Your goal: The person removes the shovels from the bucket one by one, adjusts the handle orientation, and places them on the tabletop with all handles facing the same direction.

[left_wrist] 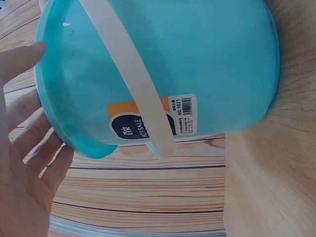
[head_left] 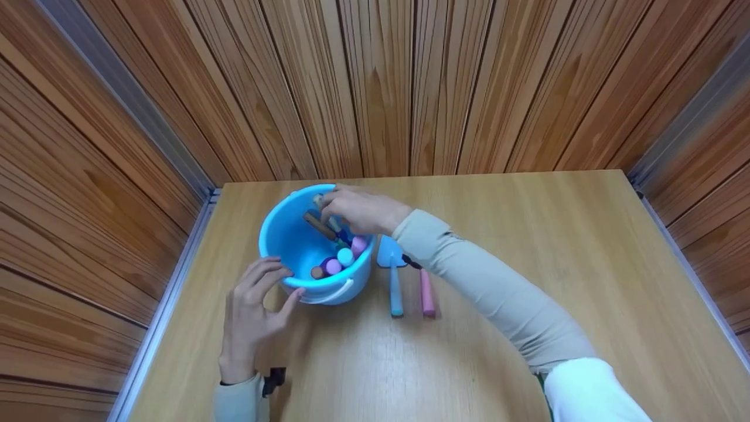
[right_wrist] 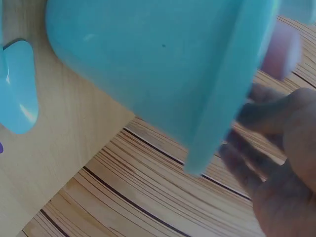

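A light blue bucket (head_left: 293, 234) with a white handle (left_wrist: 133, 74) stands tilted toward the head camera, several tools with coloured handle ends (head_left: 333, 266) inside. At its near-left rim, my left hand (head_left: 255, 313) holds on, fingertips over the edge and thumb outside. My right hand (head_left: 363, 212) reaches over the far-right rim with bent fingers beside a brown handle (head_left: 319, 225) and a pale piece (head_left: 318, 201). In the right wrist view its fingers (right_wrist: 247, 170) are blurred behind the rim; I cannot tell whether they hold anything. A pink handle end (right_wrist: 281, 52) shows above the rim there.
Right of the bucket lie a small blue shovel (head_left: 396, 293) and a tool with a pink handle (head_left: 428, 296), its dark purple head partly under my right sleeve (head_left: 486, 275). Wood-panelled walls (head_left: 381, 88) border the back and sides of the wooden table (head_left: 556, 246).
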A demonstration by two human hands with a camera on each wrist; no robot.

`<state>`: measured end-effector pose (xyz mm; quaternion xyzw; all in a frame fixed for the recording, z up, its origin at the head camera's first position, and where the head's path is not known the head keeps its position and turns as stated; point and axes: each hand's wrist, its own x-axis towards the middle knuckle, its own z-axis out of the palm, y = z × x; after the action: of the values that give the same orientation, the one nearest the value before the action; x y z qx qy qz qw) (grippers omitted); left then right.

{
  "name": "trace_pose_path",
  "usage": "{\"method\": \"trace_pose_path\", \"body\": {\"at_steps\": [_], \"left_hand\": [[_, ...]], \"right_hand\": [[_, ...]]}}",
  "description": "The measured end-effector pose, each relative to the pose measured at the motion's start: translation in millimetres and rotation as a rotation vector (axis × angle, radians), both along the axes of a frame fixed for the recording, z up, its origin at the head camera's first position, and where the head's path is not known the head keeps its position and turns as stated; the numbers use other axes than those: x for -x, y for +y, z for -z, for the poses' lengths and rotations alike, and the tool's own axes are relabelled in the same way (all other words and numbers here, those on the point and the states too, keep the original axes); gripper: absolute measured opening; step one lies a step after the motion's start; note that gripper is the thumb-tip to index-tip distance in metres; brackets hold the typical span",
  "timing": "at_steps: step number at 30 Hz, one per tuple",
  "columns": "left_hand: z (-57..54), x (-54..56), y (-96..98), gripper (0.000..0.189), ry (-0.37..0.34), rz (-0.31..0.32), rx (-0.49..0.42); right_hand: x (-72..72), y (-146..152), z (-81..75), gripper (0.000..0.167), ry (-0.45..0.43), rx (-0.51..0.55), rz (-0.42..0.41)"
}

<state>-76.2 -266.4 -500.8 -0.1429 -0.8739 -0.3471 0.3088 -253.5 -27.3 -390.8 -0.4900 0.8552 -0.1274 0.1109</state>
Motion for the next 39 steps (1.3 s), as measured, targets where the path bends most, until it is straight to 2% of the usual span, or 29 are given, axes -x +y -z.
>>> {"method": "trace_pose_path", "body": {"at_steps": [3, 6, 9, 14, 17, 22, 26, 29, 34, 39], "left_hand": [[-0.3, 0.3, 1.0, 0.038, 0.003, 0.006, 0.007], [-1.0, 0.9, 1.3, 0.038, 0.007, 0.010, 0.015], [-1.2, 1.3, 1.0, 0.038, 0.013, 0.009, 0.017], [-1.0, 1.6, 0.9, 0.038, 0.011, 0.011, 0.012], [-0.6, 1.4, 1.4, 0.039, 0.012, 0.013, 0.015], [0.5, 0.4, 1.3, 0.039, 0.020, 0.008, 0.010], [0.9, 0.5, 1.5, 0.039, 0.022, -0.002, 0.011], [1.2, 0.6, 1.3, 0.039, 0.018, 0.000, 0.010], [1.5, 0.7, -0.3, 0.038, 0.015, 0.002, 0.007], [1.9, 1.3, -1.4, 0.039, 0.019, 0.005, 0.009]], "right_hand": [[4.4, -10.3, 5.6, 0.037, 0.022, -0.031, -0.082], [8.4, -18.4, 8.7, 0.034, 0.042, -0.072, -0.124], [11.9, -25.7, 11.7, 0.027, 0.116, -0.118, -0.179], [16.9, -33.1, 20.9, 0.020, 0.285, -0.127, -0.285], [18.3, -34.4, 27.2, 0.019, 0.352, -0.147, -0.300], [18.5, -37.5, 34.0, 0.019, 0.504, -0.247, -0.306], [18.3, -40.5, 37.8, 0.019, 0.656, -0.376, -0.302], [16.8, -41.9, 40.6, 0.016, 0.739, -0.497, -0.301], [11.8, -45.7, 42.1, 0.022, 0.818, -0.652, -0.324], [9.2, -48.8, 38.3, 0.022, 0.854, -0.699, -0.327]]}}
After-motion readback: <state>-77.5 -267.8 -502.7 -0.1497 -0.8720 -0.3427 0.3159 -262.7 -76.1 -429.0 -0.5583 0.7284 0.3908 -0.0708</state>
